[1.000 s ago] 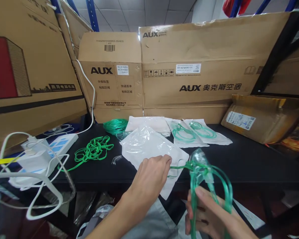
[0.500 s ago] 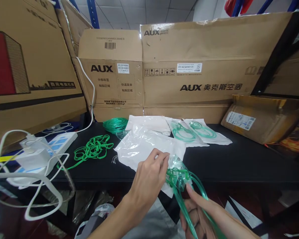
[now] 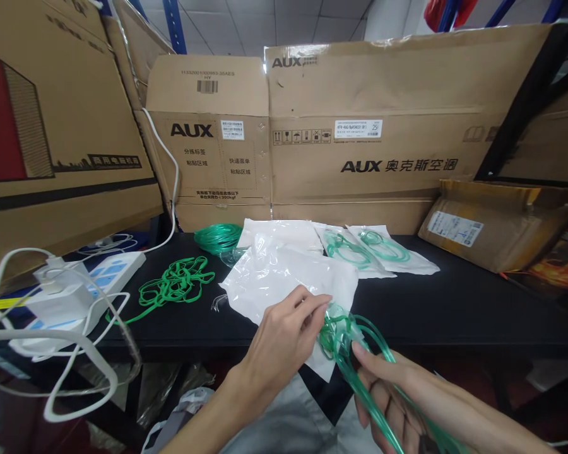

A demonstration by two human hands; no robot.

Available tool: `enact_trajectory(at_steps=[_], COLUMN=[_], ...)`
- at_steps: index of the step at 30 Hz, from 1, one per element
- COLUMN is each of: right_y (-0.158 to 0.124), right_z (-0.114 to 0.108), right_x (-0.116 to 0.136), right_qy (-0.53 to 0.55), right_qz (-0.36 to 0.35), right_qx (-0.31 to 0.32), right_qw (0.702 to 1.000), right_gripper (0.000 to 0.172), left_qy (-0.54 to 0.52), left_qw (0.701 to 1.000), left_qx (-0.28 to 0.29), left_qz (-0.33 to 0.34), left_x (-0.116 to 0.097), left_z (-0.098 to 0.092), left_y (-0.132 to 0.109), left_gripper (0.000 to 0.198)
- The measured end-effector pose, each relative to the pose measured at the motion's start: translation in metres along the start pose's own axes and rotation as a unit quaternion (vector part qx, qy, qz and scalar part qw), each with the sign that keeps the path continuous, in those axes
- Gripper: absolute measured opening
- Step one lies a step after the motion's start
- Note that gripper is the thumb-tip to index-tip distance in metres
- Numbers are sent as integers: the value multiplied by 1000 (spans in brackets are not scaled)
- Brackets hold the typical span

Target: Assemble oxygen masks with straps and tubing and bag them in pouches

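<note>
My left hand [image 3: 286, 334] is closed in a pinch at the right edge of a white pouch [image 3: 284, 277] with a clear film front. Its fingertips partly hide what they grip, which looks like the pouch's edge. My right hand [image 3: 388, 391] is wrapped round a bundle of green tubing [image 3: 366, 394], its thumb against a clear plastic oxygen mask [image 3: 341, 325]. A green strap [image 3: 329, 334] lies bunched at the mask. The mask sits at the pouch's near right corner, close to the left fingertips. How far it reaches into the pouch I cannot tell.
Two pouches with tubing [image 3: 383, 246] lie at the back, beside stacked white pouches [image 3: 284, 232]. Coiled green tubing [image 3: 218, 238] and tangled green strap [image 3: 177, 282] lie left. A power strip [image 3: 118, 268] with cables stands far left, a carton [image 3: 478, 221] right. Cardboard panels [image 3: 360, 126] stand behind.
My right hand has moved a little to the right and down with the mask and tubing. My left hand and the pouch's edge have shifted slightly right.
</note>
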State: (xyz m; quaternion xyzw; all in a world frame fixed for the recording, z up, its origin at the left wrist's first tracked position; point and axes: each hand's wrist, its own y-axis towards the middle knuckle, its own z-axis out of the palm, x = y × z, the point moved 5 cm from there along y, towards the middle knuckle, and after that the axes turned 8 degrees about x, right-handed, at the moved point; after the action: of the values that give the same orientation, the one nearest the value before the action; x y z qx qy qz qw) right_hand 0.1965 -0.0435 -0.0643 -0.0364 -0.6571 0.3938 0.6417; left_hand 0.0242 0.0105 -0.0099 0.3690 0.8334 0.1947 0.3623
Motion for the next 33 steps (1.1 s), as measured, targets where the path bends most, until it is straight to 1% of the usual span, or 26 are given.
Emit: enact_trajectory(at_steps=[4, 6, 8, 10, 13, 16, 18, 19, 21, 24, 26, 30, 31, 33], right_y=[-5, -7, -8, -9, -9, -9, -11, -11, -13, -14, -15, -11, -8, -1], right_z=[-8, -12, -15, -17, -20, -29, -33, -33, -31, -26, -25, -27, -27, -26], right_x=[3, 4, 7, 9, 4, -5, -8, -6, 1, 15, 23, 33, 34, 33], right_qy=[-11, -26, -54, -85, -105, -108, -110, -109, -109, -130, -127, -71, -67, -61], right_qz=[-24, -31, -40, -44, -41, -33, -33, -36, -38, -13, -6, -20, -13, 20], right_qx=[-23, -31, -40, -35, -35, -81, -98, -95, -65, -4, 19, 21, 28, 63], right_qw=[999, 999, 997, 995, 993, 990, 989, 989, 991, 991, 992, 997, 997, 996], right_gripper=[74, 69, 64, 62, 57, 51, 50, 49, 51, 66, 74, 70, 70, 71], left_qy=[-35, -47, -55, -60, -49, -26, -20, -24, -45, -82, -90, -106, -112, -124], left_qw=[998, 997, 997, 996, 995, 994, 994, 994, 995, 994, 994, 993, 992, 990], left_qx=[34, 52, 59, 63, 69, 70, 71, 70, 64, 50, 47, 57, 57, 56], left_qz=[32, 32, 9, -20, -56, -80, -81, -77, -64, -45, -32, 8, 21, 34], left_x=[-9, -12, -12, -9, -5, -4, -5, -6, -7, -7, -7, -15, -18, -23], left_z=[1, 3, 4, 5, 6, 6, 7, 8, 9, 9, 10, 15, 16, 19], left_y=[1, 3, 5, 8, 12, 14, 14, 13, 12, 9, 7, 5, 6, 9], left_gripper=[25, 25, 25, 24, 23, 24, 23, 22, 22, 24, 25, 25, 25, 25])
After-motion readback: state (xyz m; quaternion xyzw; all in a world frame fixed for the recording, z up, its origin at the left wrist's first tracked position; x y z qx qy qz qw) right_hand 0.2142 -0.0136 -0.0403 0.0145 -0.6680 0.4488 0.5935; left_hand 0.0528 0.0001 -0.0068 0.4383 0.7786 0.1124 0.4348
